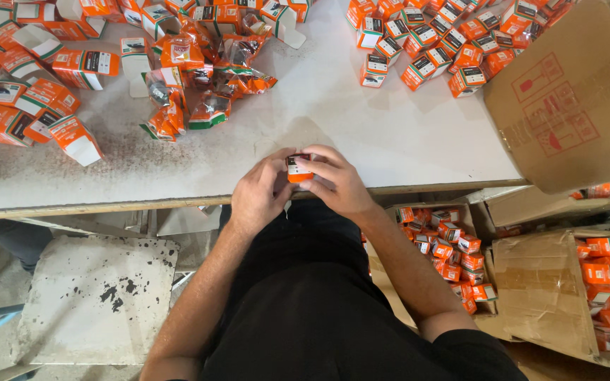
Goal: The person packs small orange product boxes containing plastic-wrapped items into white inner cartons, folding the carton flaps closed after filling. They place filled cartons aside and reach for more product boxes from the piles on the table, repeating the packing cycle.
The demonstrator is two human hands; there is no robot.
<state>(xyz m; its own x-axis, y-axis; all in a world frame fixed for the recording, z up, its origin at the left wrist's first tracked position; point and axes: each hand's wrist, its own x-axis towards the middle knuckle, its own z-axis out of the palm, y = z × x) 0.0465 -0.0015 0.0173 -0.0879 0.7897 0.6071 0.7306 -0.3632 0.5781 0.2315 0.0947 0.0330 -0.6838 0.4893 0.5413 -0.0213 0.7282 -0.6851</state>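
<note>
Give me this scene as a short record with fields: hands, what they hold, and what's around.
left hand: on the small orange box, fingers at its left side
right hand: grips the same box from the right
table: white, worn
table left: open boxes and orange packets
table right: closed boxes
floor right: cartons of boxes

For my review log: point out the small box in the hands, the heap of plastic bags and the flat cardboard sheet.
small orange box (298,169), head view, its side between the fingers.
heap of plastic bags (202,81), head view, its middle.
cardboard sheet (573,99), head view, its printed face.
</note>
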